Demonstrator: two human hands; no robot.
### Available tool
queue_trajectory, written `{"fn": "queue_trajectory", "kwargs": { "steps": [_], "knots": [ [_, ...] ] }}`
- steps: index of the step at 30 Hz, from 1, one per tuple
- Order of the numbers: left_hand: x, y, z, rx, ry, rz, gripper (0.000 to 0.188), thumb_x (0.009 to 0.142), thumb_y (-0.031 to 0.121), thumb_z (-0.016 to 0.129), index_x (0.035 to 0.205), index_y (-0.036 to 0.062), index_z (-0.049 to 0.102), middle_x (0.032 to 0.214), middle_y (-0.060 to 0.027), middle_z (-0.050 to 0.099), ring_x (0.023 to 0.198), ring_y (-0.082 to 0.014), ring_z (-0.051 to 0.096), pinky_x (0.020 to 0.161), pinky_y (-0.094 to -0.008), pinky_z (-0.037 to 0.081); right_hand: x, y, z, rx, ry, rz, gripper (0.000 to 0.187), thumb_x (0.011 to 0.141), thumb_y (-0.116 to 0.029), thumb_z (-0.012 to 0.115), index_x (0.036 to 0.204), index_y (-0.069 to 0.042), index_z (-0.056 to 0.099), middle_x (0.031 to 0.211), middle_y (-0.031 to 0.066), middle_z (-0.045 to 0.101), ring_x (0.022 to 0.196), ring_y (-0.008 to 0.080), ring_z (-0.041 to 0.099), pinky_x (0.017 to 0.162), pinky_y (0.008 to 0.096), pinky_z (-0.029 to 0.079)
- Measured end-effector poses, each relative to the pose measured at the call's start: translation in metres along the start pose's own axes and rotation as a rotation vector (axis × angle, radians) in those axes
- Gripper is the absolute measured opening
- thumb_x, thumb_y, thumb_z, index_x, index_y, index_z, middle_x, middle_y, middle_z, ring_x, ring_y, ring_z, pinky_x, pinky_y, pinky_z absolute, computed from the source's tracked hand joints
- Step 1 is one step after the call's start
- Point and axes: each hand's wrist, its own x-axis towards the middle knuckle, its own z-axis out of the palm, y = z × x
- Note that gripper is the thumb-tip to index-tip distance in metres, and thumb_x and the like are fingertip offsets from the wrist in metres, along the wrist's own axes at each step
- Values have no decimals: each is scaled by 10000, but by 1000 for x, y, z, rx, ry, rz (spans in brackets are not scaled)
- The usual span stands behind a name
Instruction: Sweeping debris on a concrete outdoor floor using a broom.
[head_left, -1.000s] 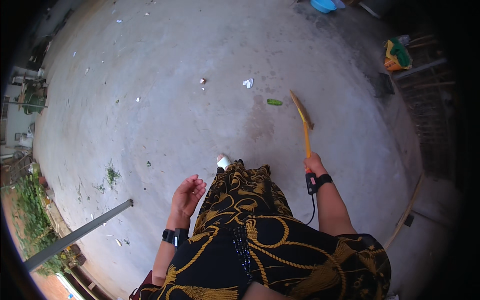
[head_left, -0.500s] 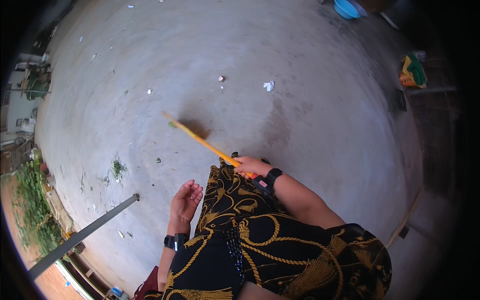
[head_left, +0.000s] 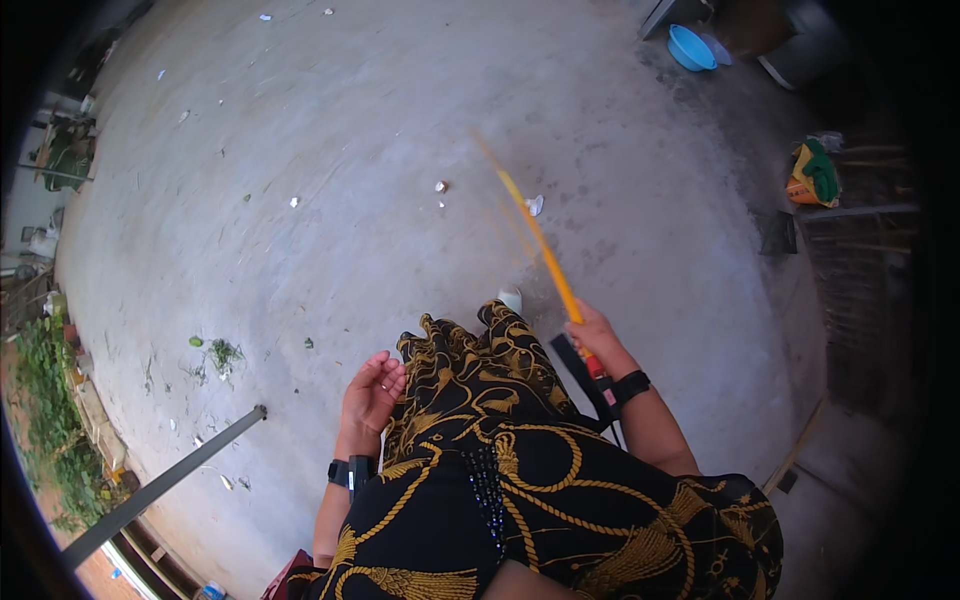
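Observation:
My right hand [head_left: 597,335] is wrapped round a long, thin orange-yellow stick-like tool [head_left: 553,268] with a red and black handle end. A black strip [head_left: 576,366] slants off beside the wrist. The tool reaches forward and left over the concrete, its far tip blurred. Near that tip, a crumpled white scrap [head_left: 536,206] lies on the ground. A small brownish lump [head_left: 441,186] rests further left. My left hand [head_left: 374,392] hangs beside the black and gold patterned dress [head_left: 480,400], holding nothing, its fingers loosely bent and palm partly turned up. One pale shoe [head_left: 511,298] peeks out below the hem.
Green plant bits [head_left: 225,355] are scattered at left, near a grey metal pole [head_left: 165,487]. Leafy plants [head_left: 50,420] grow behind a low edge. A blue basin [head_left: 691,47] and a yellow-green bag [head_left: 815,172] stand at far right, beside stacked sticks [head_left: 865,265].
My right hand has swung to the right with the tool, whose tip has moved from the left toward the white scrap. My left hand has barely moved. The view has shifted slightly.

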Motion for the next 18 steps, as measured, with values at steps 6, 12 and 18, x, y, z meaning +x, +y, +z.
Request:
{"fn": "queue_trajectory", "kwargs": {
  "steps": [6, 12, 18],
  "knots": [
    [39, 8, 37, 43, 29, -12, 184, 893, 126, 473, 1039, 21, 511, 902, -101, 594, 873, -237, 599, 788, -345, 501, 91, 13, -95, 53, 192, 97, 215, 755, -31, 529, 967, -12, 497, 575, 38, 493, 430, 125, 488, 374, 266, 412],
    [57, 21, 70, -37, 95, 37, 165, 877, 118, 515, 1023, 45, 543, 899, -71, 610, 873, -227, 604, 762, -343, 511, 160, -12, -20, 130, -190, 187, 262, 782, -52, 551, 1023, -23, 453, 606, 38, 500, 463, 139, 506, 397, 276, 447],
    [69, 33, 117, -66, 178, 105, 201, 872, 135, 501, 1043, 33, 524, 911, -87, 601, 872, -239, 592, 791, -355, 492, 233, -99, 83, 58, -759, 195, 225, 794, -49, 542, 999, -18, 454, 587, 24, 486, 431, 115, 474, 388, 248, 405]
  ]
}}
